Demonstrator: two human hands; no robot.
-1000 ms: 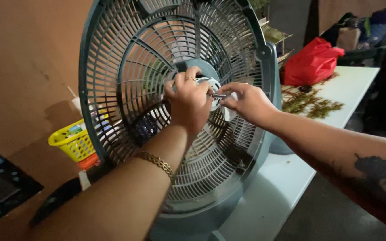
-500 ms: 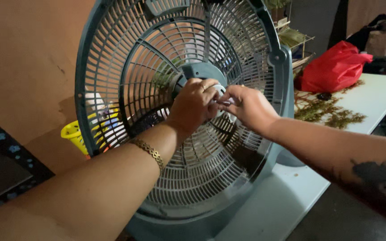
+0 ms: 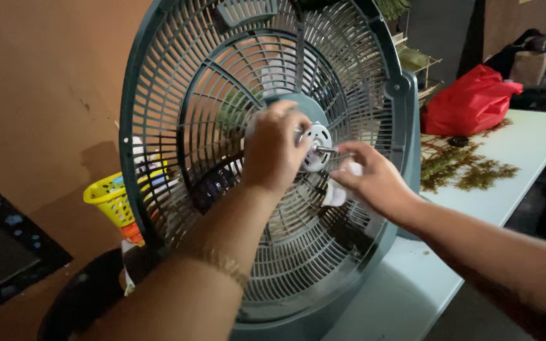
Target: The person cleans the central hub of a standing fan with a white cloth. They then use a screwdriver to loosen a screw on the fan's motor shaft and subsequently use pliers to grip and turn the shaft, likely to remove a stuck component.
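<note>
While the left hand (image 3: pixel 275 150) clasps the ribbed plastic fan grille's (image 3: pixel 178 113) hub, the right hand's (image 3: pixel 369 180) grip pinches a white cap (image 3: pixel 337 191)

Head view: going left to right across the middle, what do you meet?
Yellow basket → left hand → white motor hub on the fan grille → right hand → dried plant bits → red bag.

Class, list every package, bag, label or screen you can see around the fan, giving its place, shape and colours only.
Red plastic bag: far end of the white table, bulging, tied.
Brown cardboard package: behind the bag, boxy, partly hidden.
Labels, signs, screens: none that can be made out.
</note>
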